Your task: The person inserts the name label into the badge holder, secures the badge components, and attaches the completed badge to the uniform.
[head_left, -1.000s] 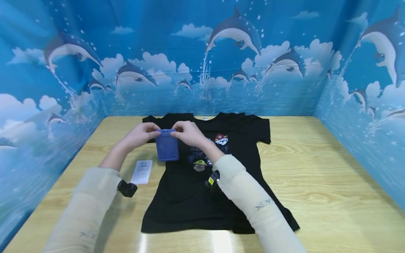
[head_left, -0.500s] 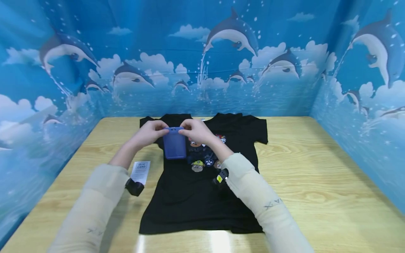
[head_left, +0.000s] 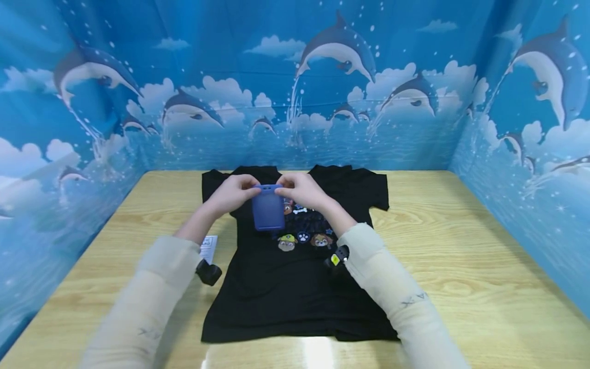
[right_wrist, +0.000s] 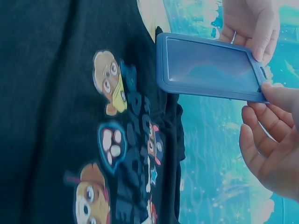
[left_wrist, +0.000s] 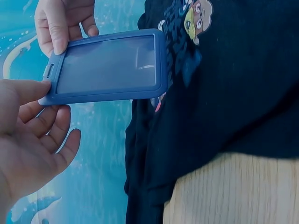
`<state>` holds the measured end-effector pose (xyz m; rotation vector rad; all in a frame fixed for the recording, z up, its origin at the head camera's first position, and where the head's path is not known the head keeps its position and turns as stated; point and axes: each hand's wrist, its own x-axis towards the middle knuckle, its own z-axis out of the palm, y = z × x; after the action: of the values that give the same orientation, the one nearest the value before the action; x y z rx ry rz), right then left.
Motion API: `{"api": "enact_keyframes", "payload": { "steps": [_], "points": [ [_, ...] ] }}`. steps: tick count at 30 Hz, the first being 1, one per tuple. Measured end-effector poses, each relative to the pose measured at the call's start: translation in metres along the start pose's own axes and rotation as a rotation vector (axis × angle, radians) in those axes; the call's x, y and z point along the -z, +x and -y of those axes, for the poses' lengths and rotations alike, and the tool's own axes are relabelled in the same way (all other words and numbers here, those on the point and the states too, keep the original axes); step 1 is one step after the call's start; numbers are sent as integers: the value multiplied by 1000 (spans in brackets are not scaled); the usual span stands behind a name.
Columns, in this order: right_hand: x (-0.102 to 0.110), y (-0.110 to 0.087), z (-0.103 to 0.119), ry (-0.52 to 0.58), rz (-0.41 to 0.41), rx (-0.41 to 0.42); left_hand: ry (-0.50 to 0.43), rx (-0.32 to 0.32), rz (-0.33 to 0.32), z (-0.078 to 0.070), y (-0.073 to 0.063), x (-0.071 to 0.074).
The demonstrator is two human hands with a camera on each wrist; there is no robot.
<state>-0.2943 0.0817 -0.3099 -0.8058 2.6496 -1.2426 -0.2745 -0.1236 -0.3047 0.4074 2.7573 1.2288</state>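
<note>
So a blue card holder point(head_left: 269, 212) is being held up by its slotted top end, over the chest area of a black T-shirt point(head_left: 286, 292). One top corner is pinched by the left hand point(head_left: 236, 193), the other by the right hand point(head_left: 302, 189), thumbs on the near face. The fingertips behind it are mostly hidden. Whether the bottom edge is touching the shirt can't really be told. Part of the cartoon print point(head_left: 303, 237) is blocked by the holder and the right arm. The white card point(head_left: 209, 248) on the wooden table point(head_left: 461, 241) is half covered by the left forearm, and its lettering can't be read. Both cream sleeves point(head_left: 392, 282) are cut off by the bottom of the head view, and in the wrist views the shirt is badly cropped too.
</note>
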Motion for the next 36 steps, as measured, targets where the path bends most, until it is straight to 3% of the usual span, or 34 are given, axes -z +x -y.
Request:
{"api": "enact_keyframes", "payload": {
  "steps": [14,26,36],
  "points": [
    [26,-25,-9,-53,-58,4,-16,-59,33,-20,10,-20],
    [41,-44,-16,-21,-56,-41,-27,-132,67,-37,17,-35],
    [49,-51,-24,76,-62,-89,-3,-173,38,-44,23,-46]
  ]
}}
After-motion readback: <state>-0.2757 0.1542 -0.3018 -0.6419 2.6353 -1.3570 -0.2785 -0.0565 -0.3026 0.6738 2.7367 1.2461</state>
